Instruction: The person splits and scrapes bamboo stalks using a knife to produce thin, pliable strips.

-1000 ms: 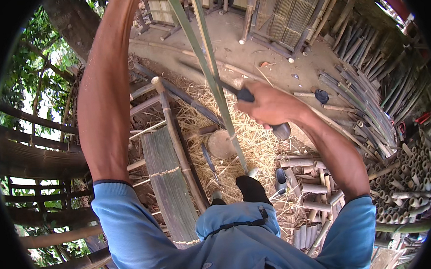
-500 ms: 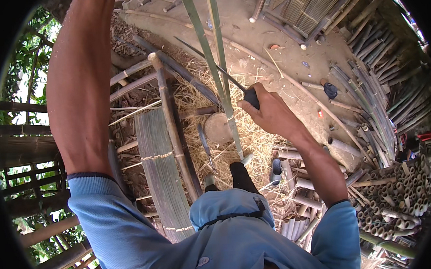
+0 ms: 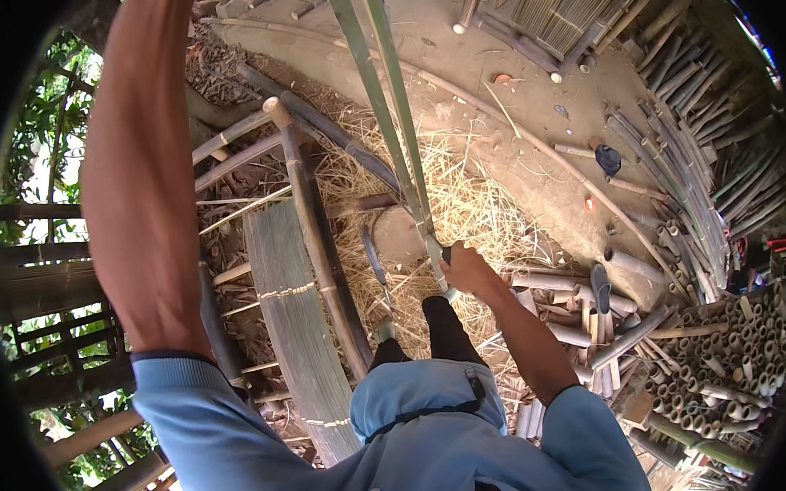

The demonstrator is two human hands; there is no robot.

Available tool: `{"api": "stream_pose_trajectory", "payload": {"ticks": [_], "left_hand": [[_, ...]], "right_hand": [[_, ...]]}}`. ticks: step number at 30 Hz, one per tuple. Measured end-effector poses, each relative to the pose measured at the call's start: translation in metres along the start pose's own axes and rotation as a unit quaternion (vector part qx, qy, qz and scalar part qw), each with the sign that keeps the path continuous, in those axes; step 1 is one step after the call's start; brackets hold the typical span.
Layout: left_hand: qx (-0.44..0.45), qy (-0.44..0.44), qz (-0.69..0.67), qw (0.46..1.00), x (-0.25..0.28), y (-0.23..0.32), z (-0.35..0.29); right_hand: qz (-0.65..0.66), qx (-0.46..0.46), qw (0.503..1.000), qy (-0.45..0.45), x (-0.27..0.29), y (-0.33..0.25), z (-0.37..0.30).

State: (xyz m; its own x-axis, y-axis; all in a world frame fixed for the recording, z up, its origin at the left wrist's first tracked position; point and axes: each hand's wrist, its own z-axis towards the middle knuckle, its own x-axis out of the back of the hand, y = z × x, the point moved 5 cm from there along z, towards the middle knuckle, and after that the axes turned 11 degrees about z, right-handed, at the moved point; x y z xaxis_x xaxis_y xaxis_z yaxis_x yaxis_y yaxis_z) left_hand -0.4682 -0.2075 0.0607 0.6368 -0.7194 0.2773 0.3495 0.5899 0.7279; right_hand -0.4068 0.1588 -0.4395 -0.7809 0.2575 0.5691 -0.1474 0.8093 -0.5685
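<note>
My left arm reaches up past the upper edge, so its hand is out of sight. A long green bamboo strip, split into two lengths over its upper part, runs down from the upper edge to near my foot. My right hand is closed round the dark handle of a knife, beside the strip's lower end. The knife's blade cannot be made out now. Just left of the strip is a round wooden block. A second curved blade rests beside the block.
Pale shavings cover the ground round the block. To the left, a bamboo frame stands beside a mat of bound slats. Cut bamboo tubes are piled at right, with a dark shoe nearby. A long pole lies across the dirt.
My right hand has moved down and slightly left with the knife, from beside the split strip to its lower end. The knife's blade showed across the strip before. The strip's two halves have shifted slightly left.
</note>
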Motion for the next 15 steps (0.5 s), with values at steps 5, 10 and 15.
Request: {"api": "stream_pose_trajectory", "payload": {"ticks": [5,10,15], "left_hand": [[0.086,-0.195,0.08,0.974,-0.082,-0.116,-0.179],[0.243,-0.171,0.022,0.954,-0.168,-0.195,-0.279],[0.248,-0.11,-0.017,0.962,-0.174,-0.227,-0.286]], "right_hand": [[0.059,-0.032,0.998,0.001,0.031,0.002,0.011],[0.087,0.009,0.996,-0.032,0.025,-0.004,0.033],[0.103,0.03,0.994,-0.012,0.021,-0.004,0.049]]}}
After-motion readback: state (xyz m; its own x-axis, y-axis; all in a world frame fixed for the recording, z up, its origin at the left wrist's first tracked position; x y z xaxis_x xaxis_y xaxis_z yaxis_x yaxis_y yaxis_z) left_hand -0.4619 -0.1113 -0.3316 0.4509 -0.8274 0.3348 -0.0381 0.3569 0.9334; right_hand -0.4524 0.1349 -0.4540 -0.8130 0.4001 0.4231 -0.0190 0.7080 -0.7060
